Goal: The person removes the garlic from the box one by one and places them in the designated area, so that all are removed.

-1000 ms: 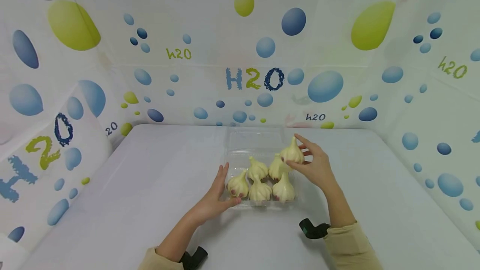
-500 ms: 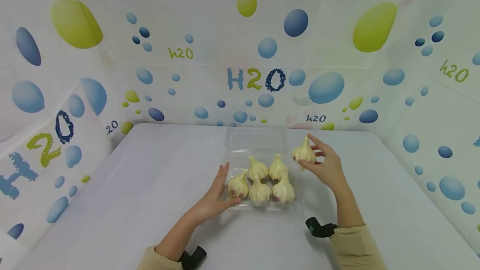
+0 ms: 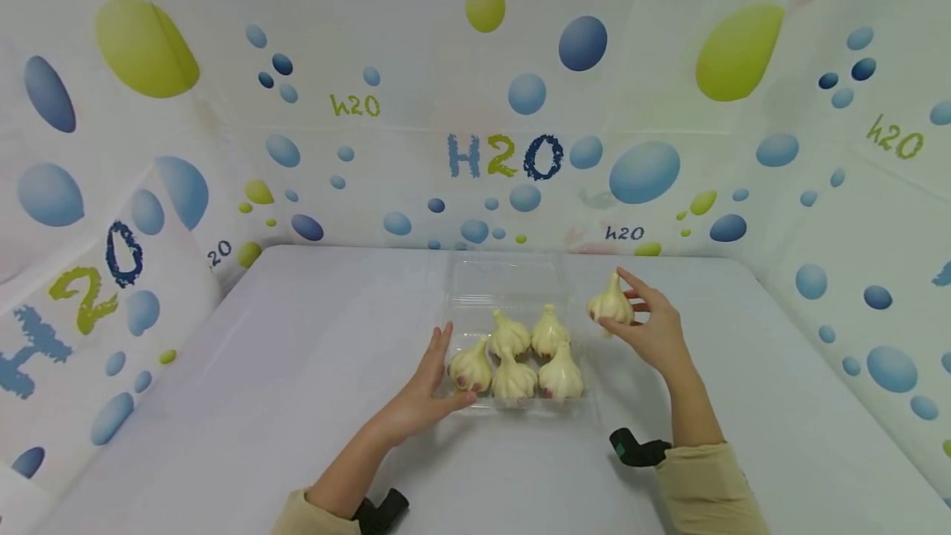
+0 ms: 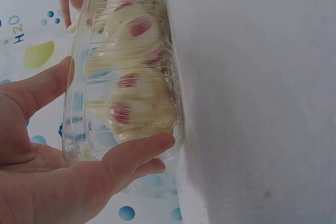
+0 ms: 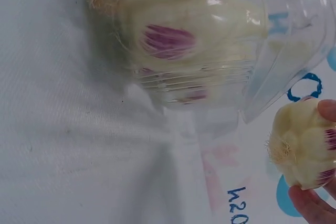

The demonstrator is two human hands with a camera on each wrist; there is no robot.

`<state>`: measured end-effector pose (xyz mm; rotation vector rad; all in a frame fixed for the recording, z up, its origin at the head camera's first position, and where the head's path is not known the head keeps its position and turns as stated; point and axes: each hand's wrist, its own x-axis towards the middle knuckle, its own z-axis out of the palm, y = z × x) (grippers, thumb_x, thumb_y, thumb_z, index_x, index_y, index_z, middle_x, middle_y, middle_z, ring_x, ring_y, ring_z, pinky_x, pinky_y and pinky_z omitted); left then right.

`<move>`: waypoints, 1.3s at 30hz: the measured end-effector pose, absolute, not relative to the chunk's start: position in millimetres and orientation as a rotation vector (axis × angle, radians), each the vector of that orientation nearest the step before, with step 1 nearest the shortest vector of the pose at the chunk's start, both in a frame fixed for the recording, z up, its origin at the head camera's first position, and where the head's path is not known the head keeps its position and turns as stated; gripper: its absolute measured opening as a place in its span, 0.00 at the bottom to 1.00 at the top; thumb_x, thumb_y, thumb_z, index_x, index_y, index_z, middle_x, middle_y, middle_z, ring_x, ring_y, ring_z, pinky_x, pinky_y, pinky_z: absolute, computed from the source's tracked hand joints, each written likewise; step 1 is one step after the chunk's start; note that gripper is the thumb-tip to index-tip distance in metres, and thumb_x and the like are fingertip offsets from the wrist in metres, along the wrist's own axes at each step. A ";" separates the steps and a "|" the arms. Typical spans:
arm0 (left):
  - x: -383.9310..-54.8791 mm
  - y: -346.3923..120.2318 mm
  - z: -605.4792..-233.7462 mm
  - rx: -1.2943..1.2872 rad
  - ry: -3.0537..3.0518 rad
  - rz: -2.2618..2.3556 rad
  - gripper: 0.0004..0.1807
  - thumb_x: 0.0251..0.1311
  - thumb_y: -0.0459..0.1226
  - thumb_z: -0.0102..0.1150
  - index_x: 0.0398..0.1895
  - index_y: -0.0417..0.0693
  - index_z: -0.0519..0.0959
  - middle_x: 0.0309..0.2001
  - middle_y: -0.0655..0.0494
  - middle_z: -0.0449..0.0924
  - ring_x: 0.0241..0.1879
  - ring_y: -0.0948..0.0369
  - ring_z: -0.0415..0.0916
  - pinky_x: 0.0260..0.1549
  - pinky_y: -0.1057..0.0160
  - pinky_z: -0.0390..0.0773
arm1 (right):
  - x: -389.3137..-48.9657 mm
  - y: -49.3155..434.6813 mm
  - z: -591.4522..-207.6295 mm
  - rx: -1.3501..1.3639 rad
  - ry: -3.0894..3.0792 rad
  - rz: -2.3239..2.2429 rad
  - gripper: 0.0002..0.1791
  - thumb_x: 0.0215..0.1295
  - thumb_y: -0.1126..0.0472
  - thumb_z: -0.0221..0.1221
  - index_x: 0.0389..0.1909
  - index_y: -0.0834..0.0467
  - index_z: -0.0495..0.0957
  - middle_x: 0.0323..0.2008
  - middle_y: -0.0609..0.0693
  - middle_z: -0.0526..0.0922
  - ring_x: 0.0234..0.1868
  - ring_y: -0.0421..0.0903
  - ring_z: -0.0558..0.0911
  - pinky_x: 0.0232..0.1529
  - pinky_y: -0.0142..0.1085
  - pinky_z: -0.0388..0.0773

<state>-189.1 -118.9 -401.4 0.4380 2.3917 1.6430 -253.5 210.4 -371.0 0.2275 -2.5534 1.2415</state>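
Observation:
My right hand (image 3: 655, 333) pinches a garlic bulb (image 3: 611, 302) by neck and base, neck up, just right of a clear plastic clamshell box (image 3: 462, 319). In the right wrist view the held bulb (image 5: 299, 140) shows its dry roots and purple streaks. Several more garlic bulbs (image 3: 514, 376) sit in the box in two rows, and the back left spot shows bare plastic. My left hand (image 3: 423, 396) rests against the box's front left corner, fingers along the left side, thumb on the front wall. In the left wrist view the thumb (image 4: 139, 153) lies straight on the ribbed wall.
The box's clear lid (image 3: 508, 276) lies folded back toward the rear of the white table (image 3: 327, 337). A white sheet (image 3: 401, 40) printed with blue and green drops hangs behind and at both sides. Each wrist carries a black camera mount (image 3: 635, 448).
My right hand has moved the garlic bulb to the right, from over the box's back right corner to outside it. The left hand stays in place.

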 end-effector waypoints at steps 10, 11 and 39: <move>-189.6 -119.3 -402.0 0.422 2.402 1.606 0.51 0.57 0.39 0.60 0.72 0.60 0.32 0.70 0.45 0.20 0.67 0.40 0.35 0.58 0.35 0.44 | -257.9 217.6 -381.1 0.178 -2.604 1.239 0.40 0.53 0.59 0.66 0.67 0.52 0.60 0.51 0.66 0.69 0.49 0.61 0.71 0.40 0.47 0.76; -189.6 -119.4 -402.3 0.420 2.401 1.603 0.51 0.57 0.39 0.60 0.72 0.61 0.32 0.70 0.45 0.20 0.67 0.39 0.35 0.58 0.35 0.44 | -258.6 218.3 -382.6 0.173 -2.608 1.241 0.40 0.53 0.59 0.66 0.67 0.52 0.59 0.52 0.66 0.69 0.49 0.61 0.71 0.40 0.47 0.76; -190.0 -119.6 -402.1 0.440 2.401 1.618 0.52 0.57 0.37 0.61 0.72 0.55 0.33 0.70 0.44 0.21 0.67 0.40 0.38 0.60 0.40 0.49 | -268.6 224.9 -406.4 0.173 -2.718 1.337 0.42 0.55 0.62 0.64 0.69 0.58 0.53 0.52 0.71 0.68 0.51 0.67 0.71 0.49 0.55 0.69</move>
